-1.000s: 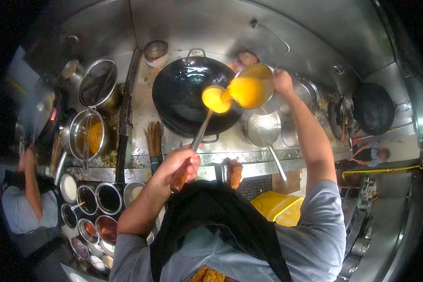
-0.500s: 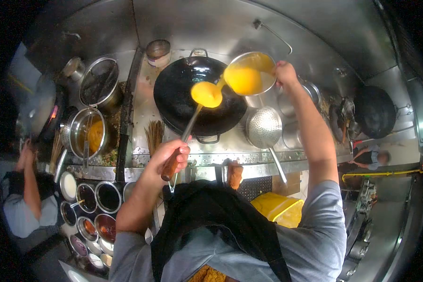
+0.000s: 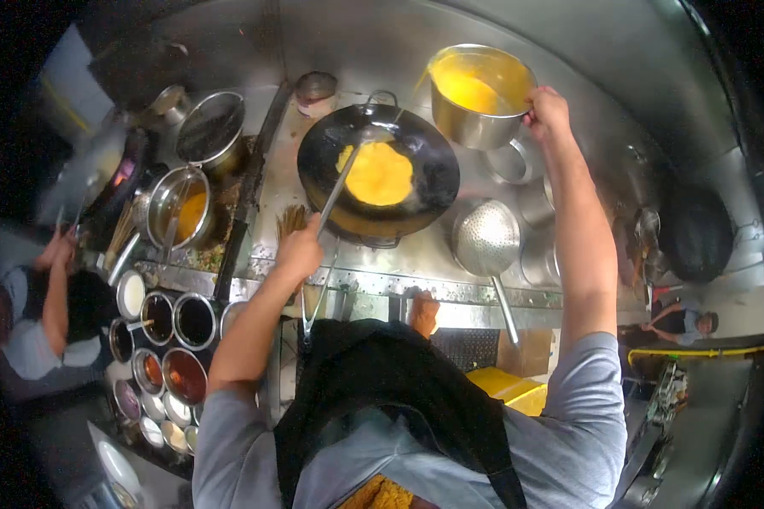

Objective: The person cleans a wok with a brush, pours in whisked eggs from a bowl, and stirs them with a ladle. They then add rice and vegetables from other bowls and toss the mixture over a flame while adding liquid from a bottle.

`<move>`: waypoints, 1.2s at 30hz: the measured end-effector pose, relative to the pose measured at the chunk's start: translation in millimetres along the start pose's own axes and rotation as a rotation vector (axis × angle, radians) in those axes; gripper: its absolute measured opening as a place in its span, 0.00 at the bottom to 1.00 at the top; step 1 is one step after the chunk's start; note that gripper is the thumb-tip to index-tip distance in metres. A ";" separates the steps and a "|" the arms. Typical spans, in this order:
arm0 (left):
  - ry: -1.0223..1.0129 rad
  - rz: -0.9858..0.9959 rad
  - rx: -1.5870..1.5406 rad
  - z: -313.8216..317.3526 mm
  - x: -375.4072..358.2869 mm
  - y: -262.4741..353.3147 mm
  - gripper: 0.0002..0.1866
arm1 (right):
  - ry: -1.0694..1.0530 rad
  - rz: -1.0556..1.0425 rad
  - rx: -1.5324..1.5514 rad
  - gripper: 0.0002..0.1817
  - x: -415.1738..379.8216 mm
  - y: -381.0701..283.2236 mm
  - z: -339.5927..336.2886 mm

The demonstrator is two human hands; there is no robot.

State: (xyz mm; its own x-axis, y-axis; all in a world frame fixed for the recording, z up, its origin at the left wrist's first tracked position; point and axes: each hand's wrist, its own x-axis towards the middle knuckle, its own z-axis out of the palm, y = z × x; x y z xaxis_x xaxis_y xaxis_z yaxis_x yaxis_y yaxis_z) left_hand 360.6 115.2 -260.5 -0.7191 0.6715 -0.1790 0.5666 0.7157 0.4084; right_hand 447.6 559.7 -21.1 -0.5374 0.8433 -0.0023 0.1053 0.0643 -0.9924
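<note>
A dark wok (image 3: 437, 174) stands at the centre with a spread of yellow liquid (image 3: 380, 176) in its bottom. My left hand (image 3: 300, 253) is closed round the handle of a long ladle (image 3: 338, 188), whose far end reaches into the wok over the yellow patch. Up to the right, my right hand (image 3: 547, 112) grips the edge of a steel pot (image 3: 471, 127), which holds more yellow liquid and is tilted slightly. Some yellow runs down at the pot's left lip. Below the pot lies a perforated strainer (image 3: 486, 236).
Left of the wok are a bamboo brush (image 3: 291, 222), a pot with orange liquid (image 3: 151, 212) and a mesh-topped pot (image 3: 240, 140). Sauce containers (image 3: 194, 321) stand lower left. A co-worker (image 3: 57, 297) is at far left, another person (image 3: 679, 322) at far right.
The pot in my right hand has moved up and right, away from the ladle. The ladle, full of yellow before, has gone down into the wok, where yellow liquid now lies.
</note>
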 end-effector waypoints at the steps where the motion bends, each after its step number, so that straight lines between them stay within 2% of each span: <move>1: 0.016 -0.019 0.001 7.1 0.1 2.4 0.35 | 0.019 0.002 0.042 0.05 -0.5 0.2 -1.8; 7: -0.007 -0.146 0.185 30.1 -22.2 49.5 0.32 | 0.027 0.024 0.238 0.05 -2.4 2.4 -7.5; 10: 0.537 -0.101 0.363 57.8 -46.2 73.7 0.26 | 0.021 0.065 0.319 0.05 11.1 6.1 -9.2; 11: 0.604 -0.054 0.339 33.4 -79.3 108.6 0.20 | -0.008 0.030 0.320 0.03 20.0 10.7 -10.0; 12: 0.728 0.029 0.206 28.2 -106.6 130.6 0.15 | -0.083 0.015 0.333 0.05 22.3 12.0 -13.3; 13: 0.727 0.018 0.182 24.0 -142.1 157.3 0.10 | -0.197 -0.050 0.482 0.07 46.4 29.8 -14.7; 14: 0.825 0.064 0.119 62.0 -168.2 153.8 0.07 | -0.345 -0.154 0.399 0.10 19.8 30.1 -24.4; 15: 0.732 0.015 0.028 76.7 -212.0 163.9 0.06 | -0.665 -0.288 0.416 0.11 11.5 35.2 -25.2; 16: 0.553 -0.050 -0.046 107.0 -245.8 163.2 0.08 | -0.477 -0.150 0.378 0.11 76.7 58.5 -9.9; 17: 0.591 -0.128 -0.285 148.5 -279.9 158.1 0.10 | -0.462 -0.166 0.361 0.08 3.5 36.8 -5.8; 18: 0.461 -0.217 -0.340 180.9 -320.8 152.8 0.13 | -0.522 -0.171 0.337 0.05 27.1 49.1 1.2; 19: 0.247 -0.419 -0.470 193.0 -367.0 154.7 0.13 | -0.485 -0.135 0.274 0.06 -2.1 46.9 8.2; 21: 0.183 -0.638 -0.550 259.5 -439.5 141.1 0.18 | -0.562 -0.166 0.293 0.09 -82.2 46.7 9.5; 23: 0.127 -0.876 -0.495 275.7 -512.0 157.9 0.19 | -0.559 -0.099 0.321 0.08 -150.6 57.0 14.8; 26: 0.182 -1.005 -0.567 303.4 -594.9 173.7 0.18 | -0.851 -0.025 0.270 0.07 -220.4 90.4 33.6; 27: 0.307 -1.106 -0.709 301.5 -613.8 185.7 0.17 | -0.897 0.002 0.207 0.07 -260.0 93.8 38.2; 28: 0.435 -1.200 -0.845 294.3 -629.9 196.3 0.16 | -1.072 0.111 0.313 0.10 -302.7 100.0 46.8; 29: 0.503 -1.248 -0.848 278.7 -641.9 209.7 0.16 | -1.213 0.130 0.290 0.13 -317.3 123.2 59.1; 30: 0.512 -1.260 -0.841 287.7 -652.2 211.0 0.16 | -1.166 0.185 0.266 0.15 -390.2 107.6 56.0; 31: 0.642 -1.219 -0.705 304.4 -659.6 213.1 0.15 | -1.312 0.257 0.325 0.17 -407.6 134.7 70.8; 32: 0.770 -1.177 -0.570 315.7 -667.1 215.4 0.15 | -1.487 0.321 0.322 0.19 -453.0 132.8 76.6; 33: 0.792 -1.229 -0.718 289.6 -672.5 228.6 0.15 | -1.459 0.310 0.251 0.21 -503.2 135.4 83.0; 34: 0.804 -1.242 -0.724 292.0 -676.8 229.7 0.15 | -1.591 0.371 0.304 0.21 -545.9 140.4 90.4; 36: 0.975 -1.214 -0.751 299.3 -683.9 233.0 0.15 | -1.560 0.397 0.198 0.18 -629.4 152.4 104.8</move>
State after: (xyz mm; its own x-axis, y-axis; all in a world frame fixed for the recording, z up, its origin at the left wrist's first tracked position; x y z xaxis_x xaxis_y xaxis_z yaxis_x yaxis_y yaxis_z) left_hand 1104.8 -119.7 -310.9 -0.6798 -0.6974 -0.2269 -0.5320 0.2559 0.8072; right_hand 714.2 -17.2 -183.8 -0.7985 -0.5510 -0.2424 0.3997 -0.1842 -0.8979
